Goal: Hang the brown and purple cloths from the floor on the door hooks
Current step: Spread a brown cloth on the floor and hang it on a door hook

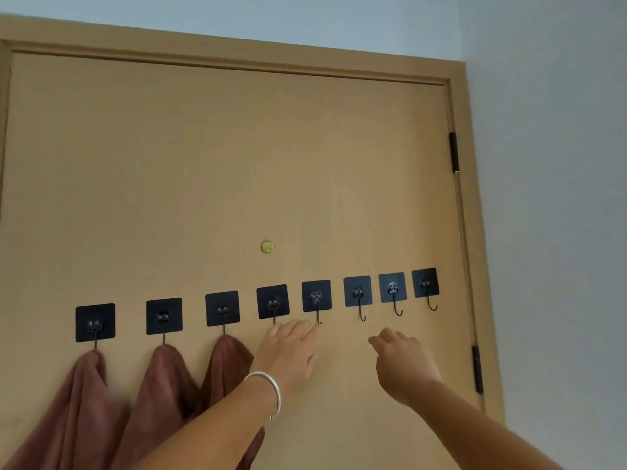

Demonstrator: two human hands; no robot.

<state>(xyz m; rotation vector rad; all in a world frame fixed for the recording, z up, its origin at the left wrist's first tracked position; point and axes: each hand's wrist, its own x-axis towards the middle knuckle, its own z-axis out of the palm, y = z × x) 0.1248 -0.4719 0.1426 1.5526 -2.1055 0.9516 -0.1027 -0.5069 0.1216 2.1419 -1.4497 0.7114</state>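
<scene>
Several black square adhesive hooks (316,296) run in a row across the tan door (220,164). Brown cloths hang from the three leftmost hooks: one (79,401), a second (156,388) and a third (225,364). My left hand (288,351), with a silver bangle on the wrist, is raised in front of the fourth hook's lower end, fingers stretched toward the fifth hook, holding nothing. My right hand (402,359) hovers below the sixth and seventh hooks, fingers loosely curled and empty. No purple cloth is in view, and the floor is out of frame.
The four hooks on the right (393,288) carry nothing. A brass peephole (267,246) sits above the row. Black hinges (453,151) run down the door's right edge, next to a grey wall (549,198).
</scene>
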